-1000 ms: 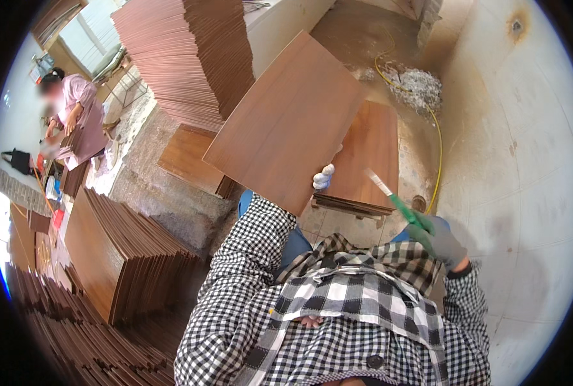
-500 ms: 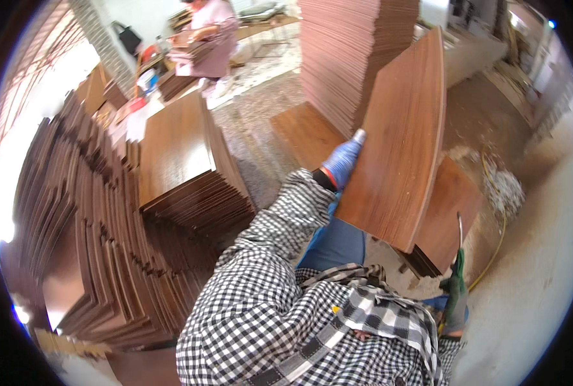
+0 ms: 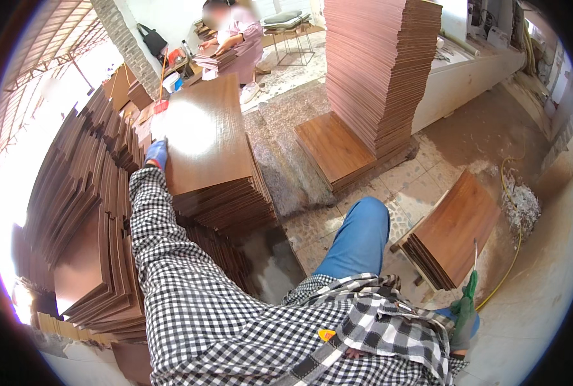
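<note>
My left hand (image 3: 157,153), in a blue glove, is closed at the left edge of a wood-grain brown board (image 3: 203,170). That board lies flat on top of a stack of like boards (image 3: 228,212), and bright glare covers part of its face. At the lower right, my right hand (image 3: 464,312) wears a green and grey glove. It is closed around a slim tool with a thin metal tip (image 3: 475,254); the handle is hidden in the glove. Beside this tip sits a low stack topped by a reddish-brown board (image 3: 457,225).
Leaning rows of brown boards (image 3: 93,212) crowd the left side. A tall board stack (image 3: 376,77) rises ahead, with a lower one (image 3: 335,148) at its foot. A person (image 3: 235,38) sits at the back. A yellow hose (image 3: 511,270) runs along the right floor by white scraps (image 3: 523,206).
My left hand has swung from the right to the left stack. The board it held raised is no longer up in the air. My right hand still grips the tool.
</note>
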`<state>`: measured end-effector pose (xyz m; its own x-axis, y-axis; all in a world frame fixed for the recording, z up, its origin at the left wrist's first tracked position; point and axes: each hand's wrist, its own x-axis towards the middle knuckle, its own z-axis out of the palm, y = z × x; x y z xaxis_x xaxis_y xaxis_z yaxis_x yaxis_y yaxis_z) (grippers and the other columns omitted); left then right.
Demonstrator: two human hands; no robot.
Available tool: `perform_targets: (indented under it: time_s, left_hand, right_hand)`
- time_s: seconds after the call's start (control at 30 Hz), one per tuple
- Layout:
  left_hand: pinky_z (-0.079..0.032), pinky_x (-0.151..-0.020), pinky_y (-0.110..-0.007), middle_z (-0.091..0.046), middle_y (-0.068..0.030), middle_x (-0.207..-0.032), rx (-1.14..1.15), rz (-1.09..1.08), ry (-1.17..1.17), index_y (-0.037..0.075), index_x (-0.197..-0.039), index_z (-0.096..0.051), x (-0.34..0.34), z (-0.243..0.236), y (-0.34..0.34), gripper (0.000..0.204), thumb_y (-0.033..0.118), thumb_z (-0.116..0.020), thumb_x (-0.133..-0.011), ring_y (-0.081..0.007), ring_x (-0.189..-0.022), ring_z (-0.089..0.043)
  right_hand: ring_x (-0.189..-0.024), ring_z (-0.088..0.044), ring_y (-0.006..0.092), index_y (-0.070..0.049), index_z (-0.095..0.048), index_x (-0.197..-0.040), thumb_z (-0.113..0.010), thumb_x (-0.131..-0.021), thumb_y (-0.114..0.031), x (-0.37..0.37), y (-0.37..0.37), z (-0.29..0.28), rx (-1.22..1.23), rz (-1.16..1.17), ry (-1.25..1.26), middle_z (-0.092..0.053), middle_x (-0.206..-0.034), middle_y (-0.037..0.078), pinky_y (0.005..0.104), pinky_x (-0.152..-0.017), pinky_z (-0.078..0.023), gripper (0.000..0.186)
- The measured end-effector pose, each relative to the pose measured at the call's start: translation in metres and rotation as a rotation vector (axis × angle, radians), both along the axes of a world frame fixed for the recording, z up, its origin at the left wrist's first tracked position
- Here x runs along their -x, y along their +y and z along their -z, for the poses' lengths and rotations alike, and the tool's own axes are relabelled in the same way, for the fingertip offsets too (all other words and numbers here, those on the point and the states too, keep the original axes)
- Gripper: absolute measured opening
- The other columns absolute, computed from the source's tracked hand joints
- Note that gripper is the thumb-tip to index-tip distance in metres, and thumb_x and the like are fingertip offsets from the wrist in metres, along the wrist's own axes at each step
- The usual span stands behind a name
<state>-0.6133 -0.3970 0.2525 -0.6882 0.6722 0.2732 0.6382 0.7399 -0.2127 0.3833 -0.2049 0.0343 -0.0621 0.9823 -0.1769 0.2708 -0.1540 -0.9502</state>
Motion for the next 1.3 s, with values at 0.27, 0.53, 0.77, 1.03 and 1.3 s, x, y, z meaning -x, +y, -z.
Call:
perform_targets:
  time_s: [0.27,0.53,0.77,1.03,1.3]
  left_hand:
    - [-0.04,-0.113,-0.043,-0.059,-0.026,-0.141,-0.498,-0.404,-0.439,-0.004,-0.135,-0.062,-0.02,0.026,-0.015,0.074,0.059,-0.034,-0.106,-0.0373,-0.137,-0.052]
    - [-0.039,-0.114,-0.041,-0.059,-0.0243,-0.143,-0.483,-0.514,-0.487,-0.003,-0.139,-0.059,-0.031,0.03,-0.03,0.079,0.064,-0.037,-0.104,-0.0356,-0.139,-0.051]
    - [-0.045,-0.104,-0.043,-0.068,-0.0266,-0.127,-0.541,-0.387,-0.481,-0.007,-0.121,-0.067,-0.027,0.044,-0.015,0.067,0.053,-0.041,-0.105,-0.0367,-0.124,-0.062]
    - [-0.043,-0.111,-0.05,-0.06,-0.0252,-0.138,-0.123,-0.442,-0.344,0.0,-0.126,-0.068,-0.048,0.023,0.032,0.058,0.045,-0.039,-0.106,-0.0408,-0.133,-0.055]
    - [-0.044,-0.113,-0.053,-0.046,-0.0118,-0.158,0.065,-0.578,-0.278,0.022,-0.15,-0.053,-0.199,-0.065,0.078,0.056,0.048,-0.056,-0.101,-0.0351,-0.145,-0.046]
  right_hand:
    - [-0.092,-0.06,0.018,0.002,-0.057,-0.141,-0.052,-0.106,-0.035,0.172,0.043,-0.166,0.027,-0.762,0.431,-0.067,-0.101,0.007,0.0331,-0.087,-0.049,0.051]
    - [-0.083,-0.062,0.0158,0.003,-0.066,-0.121,-0.056,-0.105,-0.048,0.322,0.093,-0.22,0.271,-1.21,0.426,-0.066,-0.09,0.008,0.0305,-0.078,-0.051,0.054]
    - [-0.085,-0.061,0.0163,0.0,-0.064,-0.131,-0.056,-0.099,-0.062,0.388,0.106,-0.225,0.191,-1.248,0.264,-0.065,-0.091,0.009,0.0343,-0.078,-0.054,0.07]
    - [-0.103,-0.068,0.027,-0.009,-0.055,-0.144,-0.047,-0.103,-0.063,0.456,0.078,-0.23,-0.355,-1.343,-0.16,-0.071,-0.109,0.015,0.0424,-0.089,-0.053,0.069]
    - [-0.104,-0.069,0.0355,-0.01,-0.059,-0.138,-0.047,-0.102,-0.061,0.473,0.066,-0.245,-0.429,-1.287,-0.262,-0.071,-0.106,0.021,0.0467,-0.093,-0.05,0.064]
